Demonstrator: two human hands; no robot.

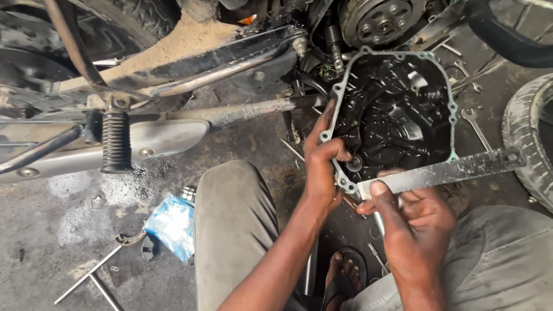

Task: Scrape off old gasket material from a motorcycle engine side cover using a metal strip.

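Left hand: I am gripping with my left hand (pixel 324 167) the left rim of the black engine cover (pixel 397 118), fingers curled over the edge, thumb pressing inside near the lower bore.

Right hand: I am closing my right hand (pixel 416 222) around one end of a flat metal strip (pixel 443 171), thumb lying on top of it, pressing it against the cover's lower edge.

Cover: I am holding it off the floor, inner side facing me, tilted, between my knees and the motorcycle's exposed clutch (pixel 377 22).

Gasket: a pale gasket (pixel 453 115) is clinging all round the rim, and the strip's working end is resting on it at the lower left corner.

Slip risk: the inside is looking oily, so I judge my left grip could slide and the cover could drop onto the concrete floor (pixel 75 213).

Gouge risk: if I am tilting the strip too steeply, its corner could dig into the sealing face, and that could leak later.

Hand risk: the strip is pointing towards my left fingers; a sudden skid could cut them.

Clutter: spanners (pixel 473 124) are lying under the cover's right edge.
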